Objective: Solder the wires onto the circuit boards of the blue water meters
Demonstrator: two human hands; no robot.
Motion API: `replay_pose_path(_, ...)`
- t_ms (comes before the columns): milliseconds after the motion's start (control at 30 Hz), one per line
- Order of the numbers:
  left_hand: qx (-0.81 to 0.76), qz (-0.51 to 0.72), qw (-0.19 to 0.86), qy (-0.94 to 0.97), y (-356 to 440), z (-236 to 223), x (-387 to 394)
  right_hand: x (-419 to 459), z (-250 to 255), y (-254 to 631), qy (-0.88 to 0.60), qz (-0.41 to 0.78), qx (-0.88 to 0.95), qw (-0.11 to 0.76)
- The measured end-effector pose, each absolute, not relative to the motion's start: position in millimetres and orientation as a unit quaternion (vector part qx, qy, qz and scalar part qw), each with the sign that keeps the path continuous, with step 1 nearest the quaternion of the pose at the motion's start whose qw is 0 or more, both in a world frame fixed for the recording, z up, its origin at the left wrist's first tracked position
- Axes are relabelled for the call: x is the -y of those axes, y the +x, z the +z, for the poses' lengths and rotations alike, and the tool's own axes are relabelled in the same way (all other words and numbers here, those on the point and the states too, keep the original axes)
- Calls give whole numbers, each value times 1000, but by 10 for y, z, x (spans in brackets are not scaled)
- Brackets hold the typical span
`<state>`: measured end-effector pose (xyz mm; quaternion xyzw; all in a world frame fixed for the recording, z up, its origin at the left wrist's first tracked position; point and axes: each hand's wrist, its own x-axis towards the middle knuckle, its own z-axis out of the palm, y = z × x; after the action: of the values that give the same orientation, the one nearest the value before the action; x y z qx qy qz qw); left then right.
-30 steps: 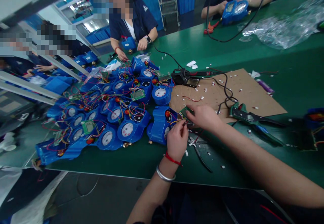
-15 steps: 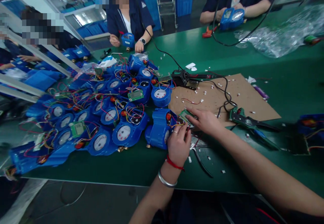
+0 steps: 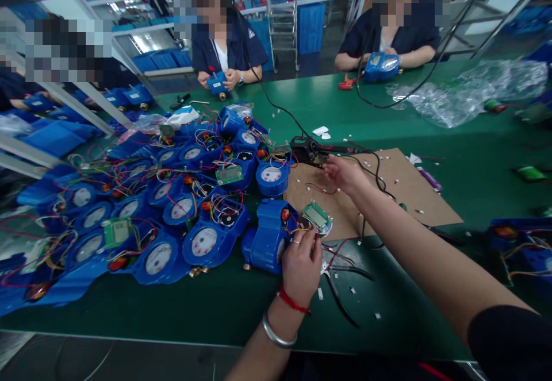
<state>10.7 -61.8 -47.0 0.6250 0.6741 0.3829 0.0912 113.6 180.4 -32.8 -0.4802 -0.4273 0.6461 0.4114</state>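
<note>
My left hand [image 3: 303,260] is closed in a pinch on thin wires [image 3: 317,234] at the near edge of a small green circuit board with a display [image 3: 317,215]. That board lies at the cardboard's near left corner. Left of the hand, a blue water meter [image 3: 268,237] rests on its side, its coloured wires running toward the board. My right hand [image 3: 342,174] is over the cardboard with loosely bent fingers and nothing visible in them. Its fingertips are close to the black soldering iron stand [image 3: 304,150]; whether they touch it I cannot tell.
Many blue meters [image 3: 204,240] with loose wires crowd the left. Black-handled pliers [image 3: 342,297] lie near my left hand. White scraps dot the cardboard [image 3: 414,197], and a black cable crosses it. Crumpled clear plastic [image 3: 461,93] lies far right. Across the green table, co-workers hold blue meters.
My right hand has left the circuit board and moved up and away toward the soldering iron stand. My left hand keeps its pinch beside the board. The view has tilted up somewhat.
</note>
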Motion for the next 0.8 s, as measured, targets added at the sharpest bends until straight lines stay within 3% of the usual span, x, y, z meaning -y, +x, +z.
replay_pose_path(167,-674,378,88,628,95,-476,625,-2275,-275,940,-472,688,324,446)
replay_pose_path(300,-673,380,98,627,94,-464,630,-2149,-205,984,-457,672,308,494)
replay_pose_path(533,-679,389,128,609,107,-431,629,-1116,-33,1472,-372,503,426,653)
replay_pose_path(800,-665,397,69,629,99,-392,643,-102,-218,1898,-403,480,521,580)
